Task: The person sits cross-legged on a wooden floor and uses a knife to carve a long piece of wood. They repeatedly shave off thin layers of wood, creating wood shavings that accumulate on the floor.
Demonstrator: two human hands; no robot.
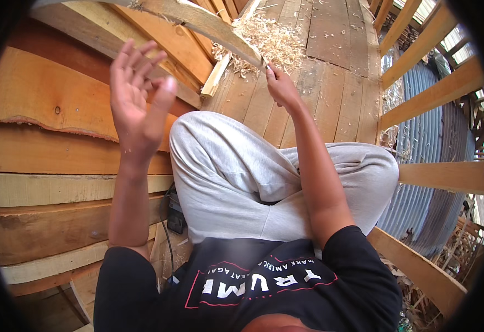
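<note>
My left hand (139, 91) is raised near the plank stack on the left. Its fingers are spread, the palm is partly turned up, and nothing is in it. My right hand (281, 86) is closed around the near end of a long, narrow wooden strip (214, 27). From there the strip runs up and to the left, out of the top of the view, and looks curved. A small dark spot shows on the strip beside my fingertips; what it is, I cannot make out. Beyond my right hand, curly wood shavings (272, 44) lie heaped on the floor.
Stacked wooden planks (48, 149) line the left side. My crossed legs (225, 160) rest on the plank floor (330, 99). Wooden railing bars (435, 97) stand on the right, with corrugated metal sheets (419, 166) beyond them. A dark device (175, 216) with a cable sits by my left thigh.
</note>
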